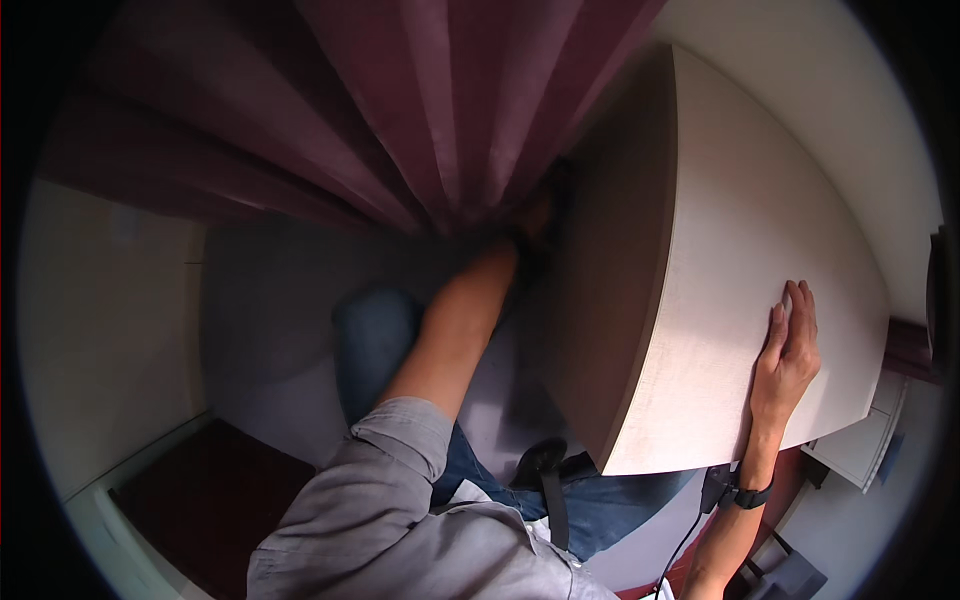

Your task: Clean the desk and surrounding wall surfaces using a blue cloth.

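Note:
My right hand [787,356] rests on the pale wood-grain top of a cabinet [727,262], fingers a little apart and nothing seen in them. A black band with a small black device and a cable is at that wrist. My left arm reaches down beside the cabinet's dark side panel [607,285], towards the foot of a dark red curtain [450,112]. Deep shadow covers my left hand [534,217]; its fingers and whatever they touch cannot be made out.
Pleated curtain folds hang close beyond my left arm. A pale wall or panel [112,322] stands at the left, above a dark red surface [210,495]. My bent knees in jeans are beside the cabinet. White furniture [862,435] and a grey chair [787,581] are at the right.

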{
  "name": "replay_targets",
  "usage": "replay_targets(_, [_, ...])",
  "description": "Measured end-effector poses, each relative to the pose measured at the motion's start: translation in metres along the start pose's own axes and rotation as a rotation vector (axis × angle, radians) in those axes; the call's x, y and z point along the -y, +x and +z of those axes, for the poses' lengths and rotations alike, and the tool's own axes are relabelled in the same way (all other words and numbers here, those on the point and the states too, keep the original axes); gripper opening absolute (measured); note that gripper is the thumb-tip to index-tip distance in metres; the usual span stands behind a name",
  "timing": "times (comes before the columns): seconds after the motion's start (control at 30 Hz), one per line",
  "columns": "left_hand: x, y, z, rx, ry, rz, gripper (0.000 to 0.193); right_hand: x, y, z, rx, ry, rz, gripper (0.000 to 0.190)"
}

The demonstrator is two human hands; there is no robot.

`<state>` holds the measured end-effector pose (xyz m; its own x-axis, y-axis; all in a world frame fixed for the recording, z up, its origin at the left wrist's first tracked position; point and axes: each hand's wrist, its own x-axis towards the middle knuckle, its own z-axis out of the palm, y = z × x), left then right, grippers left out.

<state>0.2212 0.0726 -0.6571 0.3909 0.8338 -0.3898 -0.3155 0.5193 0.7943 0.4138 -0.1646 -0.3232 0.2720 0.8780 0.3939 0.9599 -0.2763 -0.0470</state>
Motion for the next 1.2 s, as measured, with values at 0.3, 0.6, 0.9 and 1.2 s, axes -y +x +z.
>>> replay_targets(0.3, [0.063,-0.044,-0.017,-0.138,-0.024,-0.126,0.076,0.001,0.003,0.007,-0.039,0.014,-0.014,0.030])
replay_targets(0.6, [0.119,-0.203,-0.015,-0.150,-0.151,-0.359,0.074,-0.001,0.003,0.010,-0.056,0.029,-0.069,0.031])
replay_targets(0.9, [-0.003,-0.326,0.070,-0.112,-0.118,-0.171,0.085,0.003,0.004,0.003,-0.058,0.046,-0.086,0.031])
replay_targets(1.2, [-0.157,-0.359,0.137,0.067,0.395,0.267,0.082,0.016,0.008,-0.005,-0.057,0.091,-0.070,0.030])
